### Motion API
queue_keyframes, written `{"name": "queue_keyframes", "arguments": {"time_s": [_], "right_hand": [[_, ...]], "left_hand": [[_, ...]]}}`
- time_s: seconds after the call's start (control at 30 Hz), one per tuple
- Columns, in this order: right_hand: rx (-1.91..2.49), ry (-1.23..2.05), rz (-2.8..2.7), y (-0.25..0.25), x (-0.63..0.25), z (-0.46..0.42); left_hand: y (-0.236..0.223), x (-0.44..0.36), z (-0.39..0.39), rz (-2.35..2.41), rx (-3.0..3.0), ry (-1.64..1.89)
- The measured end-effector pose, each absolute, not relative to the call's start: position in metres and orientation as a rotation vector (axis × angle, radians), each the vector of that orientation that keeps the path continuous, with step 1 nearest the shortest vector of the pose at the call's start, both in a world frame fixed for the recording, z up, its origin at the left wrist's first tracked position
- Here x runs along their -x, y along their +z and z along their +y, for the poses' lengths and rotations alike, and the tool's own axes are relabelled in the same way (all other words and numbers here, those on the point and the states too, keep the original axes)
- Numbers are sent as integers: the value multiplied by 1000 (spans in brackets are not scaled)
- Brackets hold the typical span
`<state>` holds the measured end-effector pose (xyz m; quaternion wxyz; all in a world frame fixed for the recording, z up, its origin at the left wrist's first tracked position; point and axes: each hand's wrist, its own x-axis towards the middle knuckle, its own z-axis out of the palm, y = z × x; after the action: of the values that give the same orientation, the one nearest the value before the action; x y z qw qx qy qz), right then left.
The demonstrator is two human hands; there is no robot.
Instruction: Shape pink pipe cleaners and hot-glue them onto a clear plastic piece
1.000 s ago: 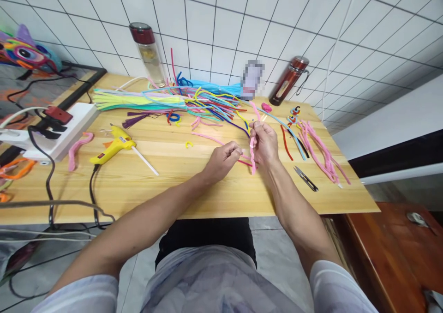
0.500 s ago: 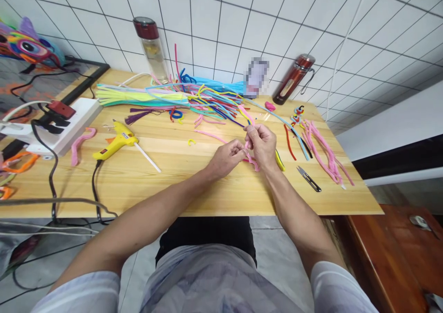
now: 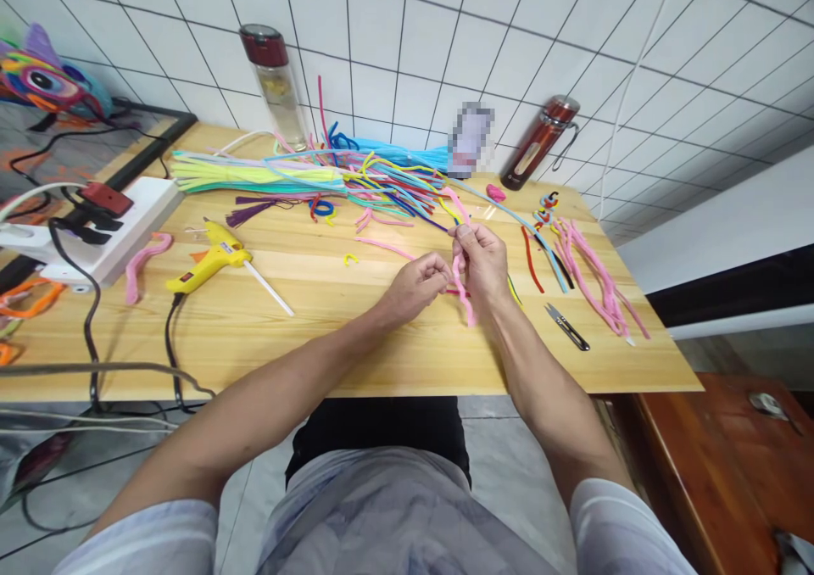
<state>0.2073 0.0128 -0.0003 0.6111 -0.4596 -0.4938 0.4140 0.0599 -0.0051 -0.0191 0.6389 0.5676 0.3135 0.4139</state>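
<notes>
Above the wooden surface (image 3: 318, 278), a pink chenille stem (image 3: 467, 308) was held pinched in the right hand (image 3: 483, 257), its straighter end extended toward the wall and its wavy end left projecting toward the front edge. The left hand (image 3: 416, 287) was curled just beside it; whether anything was gripped there could not be told. Thread snips (image 3: 567, 327) were noted to the right, a yellow glue gun (image 3: 209, 265) well apart at left.

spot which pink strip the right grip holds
The wavy pink fuzzy strip pinched in the right grip; the looped pink fuzzy bundle far right and curved pink fuzzy piece far left lie unheld.
</notes>
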Motion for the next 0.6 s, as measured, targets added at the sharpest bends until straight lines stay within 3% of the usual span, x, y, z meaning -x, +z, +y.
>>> {"name": "queue_keyframes", "arguments": {"time_s": [0.6], "right_hand": [[1131, 748, -1285, 4, -202, 4]], "left_hand": [[-22, -63, 0, 695, -1068, 902]]}}
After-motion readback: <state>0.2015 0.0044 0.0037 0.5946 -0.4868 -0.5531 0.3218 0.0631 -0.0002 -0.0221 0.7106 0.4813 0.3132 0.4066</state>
